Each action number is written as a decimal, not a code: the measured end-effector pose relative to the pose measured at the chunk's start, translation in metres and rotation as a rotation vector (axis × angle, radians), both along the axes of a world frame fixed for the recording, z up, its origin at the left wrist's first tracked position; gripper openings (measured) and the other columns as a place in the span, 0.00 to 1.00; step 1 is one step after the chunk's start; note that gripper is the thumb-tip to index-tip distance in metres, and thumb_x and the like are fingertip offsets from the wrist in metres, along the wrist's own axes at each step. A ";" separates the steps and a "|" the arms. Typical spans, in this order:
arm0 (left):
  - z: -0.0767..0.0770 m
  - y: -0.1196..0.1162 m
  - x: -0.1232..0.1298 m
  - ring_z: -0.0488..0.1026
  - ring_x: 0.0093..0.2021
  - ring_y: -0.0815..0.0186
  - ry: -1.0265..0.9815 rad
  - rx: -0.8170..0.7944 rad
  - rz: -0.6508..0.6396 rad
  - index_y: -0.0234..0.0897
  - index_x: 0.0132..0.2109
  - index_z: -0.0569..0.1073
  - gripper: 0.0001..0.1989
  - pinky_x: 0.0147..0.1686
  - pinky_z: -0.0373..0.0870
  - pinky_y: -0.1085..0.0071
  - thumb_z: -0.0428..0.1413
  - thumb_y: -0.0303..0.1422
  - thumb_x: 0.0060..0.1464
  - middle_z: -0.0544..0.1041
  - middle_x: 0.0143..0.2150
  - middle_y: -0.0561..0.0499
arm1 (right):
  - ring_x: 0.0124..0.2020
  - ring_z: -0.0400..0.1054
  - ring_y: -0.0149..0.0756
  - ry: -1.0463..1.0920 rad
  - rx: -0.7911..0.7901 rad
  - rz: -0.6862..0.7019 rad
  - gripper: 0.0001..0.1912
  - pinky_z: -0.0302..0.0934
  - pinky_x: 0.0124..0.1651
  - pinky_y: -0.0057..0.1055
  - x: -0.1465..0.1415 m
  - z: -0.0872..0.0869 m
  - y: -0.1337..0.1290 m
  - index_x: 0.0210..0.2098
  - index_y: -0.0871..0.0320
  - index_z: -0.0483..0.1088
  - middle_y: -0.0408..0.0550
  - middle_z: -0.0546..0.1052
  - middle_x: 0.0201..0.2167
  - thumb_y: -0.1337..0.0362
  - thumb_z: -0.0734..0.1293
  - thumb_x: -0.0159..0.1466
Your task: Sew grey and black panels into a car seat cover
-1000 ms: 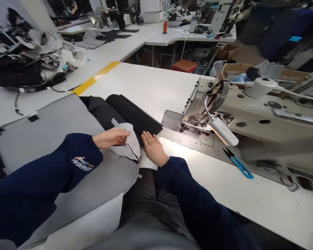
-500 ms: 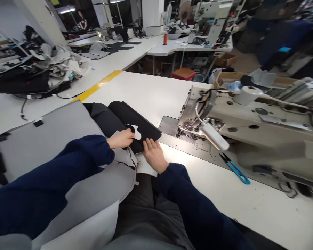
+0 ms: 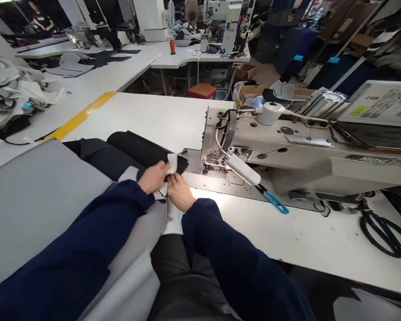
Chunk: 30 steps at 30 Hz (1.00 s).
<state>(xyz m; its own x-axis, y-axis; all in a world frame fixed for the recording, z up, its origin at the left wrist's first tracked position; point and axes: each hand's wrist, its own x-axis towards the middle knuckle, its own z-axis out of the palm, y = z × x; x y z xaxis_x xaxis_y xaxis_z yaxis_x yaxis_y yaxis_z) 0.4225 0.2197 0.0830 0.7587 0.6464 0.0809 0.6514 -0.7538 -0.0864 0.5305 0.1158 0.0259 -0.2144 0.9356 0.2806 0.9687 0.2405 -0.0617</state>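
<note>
My left hand point(image 3: 154, 176) is closed on the edge of a black fabric panel point(image 3: 140, 147), its fingers slightly blurred. A small pale grey flap point(image 3: 172, 163) stands up at its fingertips. Close beside it, my right hand point(image 3: 179, 191) has its fingers bent together at the near edge of the same black fabric, almost touching the left. The black panel has a rolled, folded shape and joins a large grey padded panel point(image 3: 47, 187) under my left forearm. The grey panel hangs over the table edge by my lap.
A sewing machine point(image 3: 254, 138) with a lit lamp point(image 3: 243, 169) stands right of the fabric. Blue thread snips point(image 3: 274, 200) and black scissors point(image 3: 387, 234) lie on the white table point(image 3: 234, 214). Yellow tape point(image 3: 83, 116) crosses the table at left, beside piled fabric scraps point(image 3: 16, 93).
My view has turned to the right. My right hand, flat on the black fabric before, now has bent fingers at its edge. The left hand has come closer to it, and the pale flap stands up.
</note>
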 end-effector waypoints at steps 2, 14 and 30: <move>-0.019 -0.005 0.005 0.72 0.34 0.62 0.057 -0.100 -0.078 0.36 0.53 0.71 0.17 0.31 0.65 0.69 0.45 0.27 0.60 0.72 0.42 0.45 | 0.52 0.68 0.52 0.004 0.019 -0.005 0.18 0.66 0.52 0.47 0.005 -0.001 -0.002 0.52 0.79 0.70 0.72 0.74 0.49 0.76 0.57 0.67; -0.034 0.041 0.022 0.69 0.35 0.67 -0.127 -0.189 -0.357 0.40 0.49 0.75 0.17 0.32 0.65 0.73 0.46 0.26 0.59 0.72 0.37 0.50 | 0.61 0.63 0.53 0.052 -0.008 0.012 0.20 0.61 0.63 0.49 0.012 -0.008 0.004 0.57 0.81 0.66 0.74 0.68 0.58 0.76 0.58 0.67; -0.040 0.044 0.031 0.66 0.36 0.65 -0.217 -0.166 -0.568 0.36 0.44 0.76 0.17 0.39 0.66 0.71 0.43 0.24 0.61 0.70 0.35 0.48 | 0.60 0.65 0.51 0.003 -0.015 0.041 0.18 0.62 0.63 0.46 0.012 -0.003 -0.001 0.53 0.80 0.69 0.73 0.70 0.56 0.74 0.59 0.67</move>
<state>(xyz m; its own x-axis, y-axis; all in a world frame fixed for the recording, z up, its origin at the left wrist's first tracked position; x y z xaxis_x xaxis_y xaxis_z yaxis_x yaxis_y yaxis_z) 0.4535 0.2637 0.0432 0.9648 0.1649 0.2046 0.1354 -0.9793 0.1508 0.5429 0.1151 0.0234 -0.2523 0.9300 0.2673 0.9577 0.2794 -0.0682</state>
